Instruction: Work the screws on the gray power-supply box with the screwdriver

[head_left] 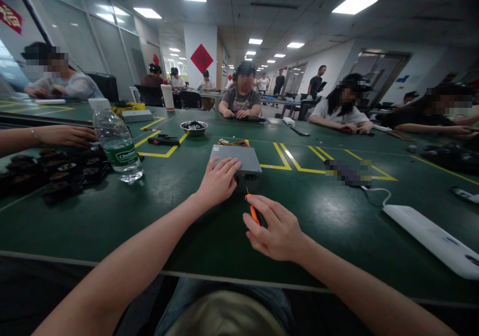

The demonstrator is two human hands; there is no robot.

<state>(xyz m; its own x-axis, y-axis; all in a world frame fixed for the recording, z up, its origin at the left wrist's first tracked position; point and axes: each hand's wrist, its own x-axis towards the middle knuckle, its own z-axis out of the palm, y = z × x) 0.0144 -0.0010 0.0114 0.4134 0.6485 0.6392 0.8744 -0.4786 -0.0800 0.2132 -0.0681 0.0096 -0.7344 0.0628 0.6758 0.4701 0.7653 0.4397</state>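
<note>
A grey metal computer power supply [245,157] lies on the green table in front of me, its socket side facing me and a bundle of coloured wires at its far edge. My left hand [220,178] is laid over its near left corner, fingers across the top, holding it; the thumb is mostly hidden. Between the fingers and thumb of my right hand [275,226] is an orange and black screwdriver [254,213]. Its thin shaft points up at the near face of the power supply. Whether the tip touches a screw is too small to tell.
A water bottle [121,146] stands to the left, beside black parts [62,168] and another person's hand [69,135]. Beyond are a metal bowl [193,128] of small pieces and a black tool [163,140]. A white power bank [430,238] with a cable lies right. People sit around the table.
</note>
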